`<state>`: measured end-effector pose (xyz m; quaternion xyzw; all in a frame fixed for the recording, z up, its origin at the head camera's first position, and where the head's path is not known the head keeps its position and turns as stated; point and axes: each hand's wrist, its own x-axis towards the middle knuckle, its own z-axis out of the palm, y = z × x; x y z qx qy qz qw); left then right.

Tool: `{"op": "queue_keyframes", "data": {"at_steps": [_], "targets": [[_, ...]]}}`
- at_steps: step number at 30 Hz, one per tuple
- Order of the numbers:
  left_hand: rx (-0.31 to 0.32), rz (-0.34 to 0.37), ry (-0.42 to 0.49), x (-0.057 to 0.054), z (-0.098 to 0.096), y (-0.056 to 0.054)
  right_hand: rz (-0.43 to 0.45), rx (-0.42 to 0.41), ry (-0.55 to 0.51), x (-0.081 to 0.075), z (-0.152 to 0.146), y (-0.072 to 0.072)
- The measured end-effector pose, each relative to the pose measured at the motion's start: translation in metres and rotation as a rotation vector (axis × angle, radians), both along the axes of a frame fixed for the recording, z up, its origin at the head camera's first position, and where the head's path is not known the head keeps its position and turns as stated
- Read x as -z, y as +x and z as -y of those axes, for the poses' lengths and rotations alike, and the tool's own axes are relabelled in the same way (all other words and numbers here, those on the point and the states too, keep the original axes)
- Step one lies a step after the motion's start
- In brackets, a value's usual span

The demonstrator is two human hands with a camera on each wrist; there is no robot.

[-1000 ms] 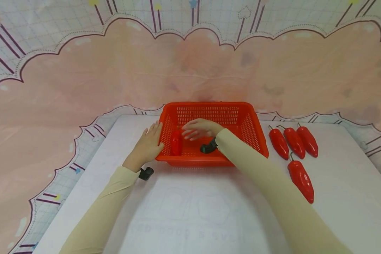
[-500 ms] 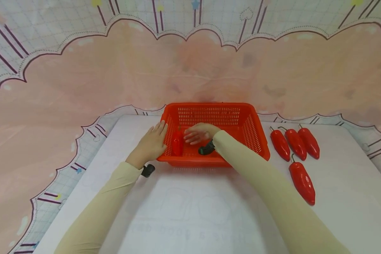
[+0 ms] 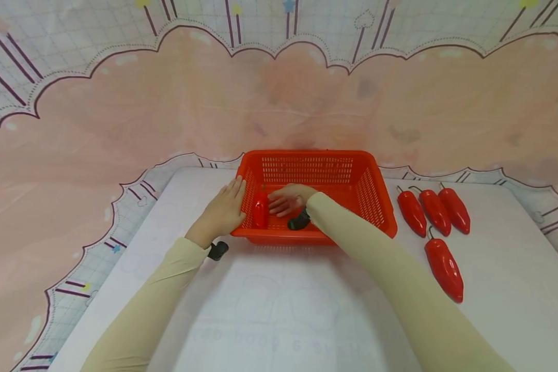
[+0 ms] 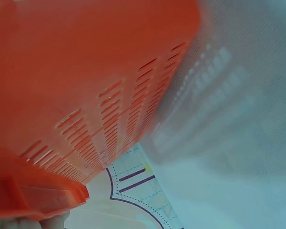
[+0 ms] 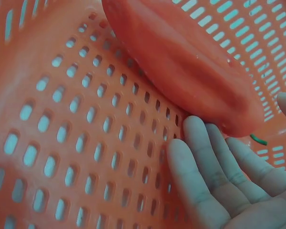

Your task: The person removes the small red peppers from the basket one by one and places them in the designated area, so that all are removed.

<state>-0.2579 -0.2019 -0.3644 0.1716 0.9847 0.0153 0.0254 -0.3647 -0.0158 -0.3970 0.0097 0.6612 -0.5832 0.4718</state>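
Note:
A red basket (image 3: 313,240) with slotted walls stands on the white table. Along its left side inside lies a red chili pepper (image 3: 260,211), its stem toward the back wall. My right hand (image 3: 285,200) reaches into the basket just right of this pepper, fingers extended. In the right wrist view the fingertips (image 5: 195,125) are right at the stem end of the pepper (image 5: 186,67), and a bit of green stem shows beyond. My left hand (image 3: 220,212) rests with straight fingers on the basket's left rim. Its fingertips (image 4: 52,222) show at the rim in the left wrist view.
Right of the basket, a row of three red chili peppers (image 3: 434,211) lies on the table (image 3: 279,310), with another chili pepper (image 3: 444,269) in front of them. A patterned cloth (image 3: 260,103) hangs behind. A black wrist device (image 3: 299,221) is on the right wrist.
My right hand has dropped lower inside the basket, beside the chili pepper. My left hand stays at the left rim. The head view has shifted slightly.

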Motion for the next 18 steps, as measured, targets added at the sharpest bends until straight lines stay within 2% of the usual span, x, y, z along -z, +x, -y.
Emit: {"op": "queue_keyframes", "data": {"at_steps": [12,18], "targets": [[0.006,-0.021,0.012,-0.0004,-0.0005,0.0024,-0.083,-0.094,0.024,0.0017,0.0077,0.0001],[0.008,-0.024,0.013,-0.0002,0.0,0.0029,-0.112,-0.112,0.041,0.0019,0.0084,0.0003]]}}
